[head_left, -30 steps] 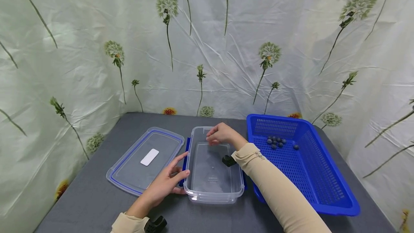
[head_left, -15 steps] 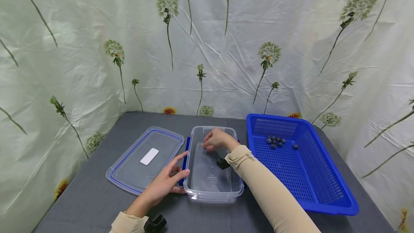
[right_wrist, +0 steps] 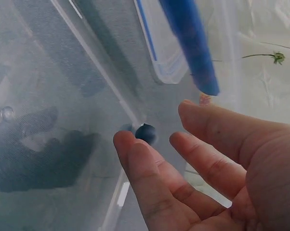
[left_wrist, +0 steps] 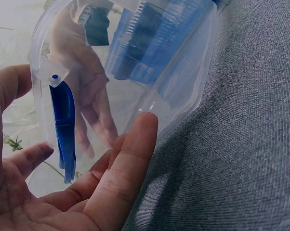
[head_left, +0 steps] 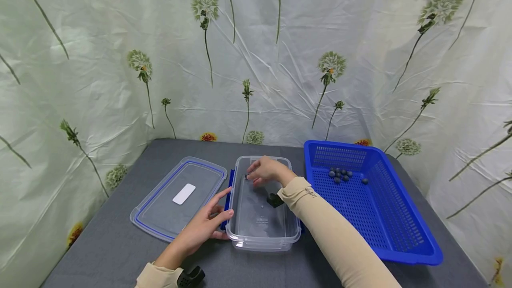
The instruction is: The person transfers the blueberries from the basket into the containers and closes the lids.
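A clear plastic food container point(head_left: 262, 210) with blue side latches stands uncovered on the table. My left hand point(head_left: 204, 223) rests against its left side, thumb and fingers spread about the blue latch point(left_wrist: 64, 125). Inside the far part of the container is my right hand point(head_left: 267, 170), its fingers parted. One blueberry point(right_wrist: 146, 134) lies in the container's corner just beyond the right fingertips; in the right wrist view a finger overlaps its edge, and whether they touch I cannot tell. Several more blueberries point(head_left: 338, 174) lie in the blue basket point(head_left: 400, 199).
The clear lid point(head_left: 160, 212) with a blue seal and a white label lies flat left of the container. On the right, the blue basket stands close beside the container. A flower-patterned curtain point(head_left: 280, 79) hangs behind the grey table point(head_left: 236, 270).
My right hand has moved left and slightly down inside the container, and its fingers have spread, letting go of the blueberry. The left hand stays in place.
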